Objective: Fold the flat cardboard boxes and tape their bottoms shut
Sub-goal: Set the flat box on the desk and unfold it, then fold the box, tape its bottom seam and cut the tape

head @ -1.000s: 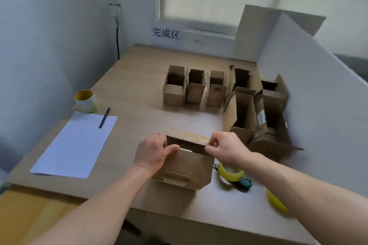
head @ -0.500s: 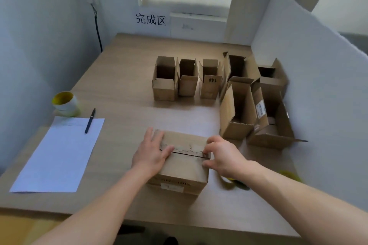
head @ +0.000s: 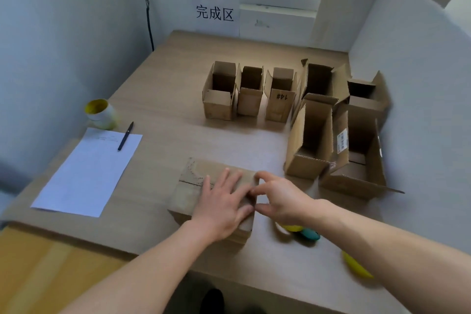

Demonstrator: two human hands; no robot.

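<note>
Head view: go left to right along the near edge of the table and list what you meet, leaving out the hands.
sheet of paper → closed cardboard box → teal-handled tape dispenser → yellow object, partly hidden

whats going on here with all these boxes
A person is putting cardboard boxes together at a table. Their left hand lies flat on the closed flaps of a box near the front edge, pressing them down. The right hand has its fingers curled at the box's right end; whether it grips anything is unclear. A yellow tape roll lies on the table just right of the box. Several open boxes stand further back.
</note>
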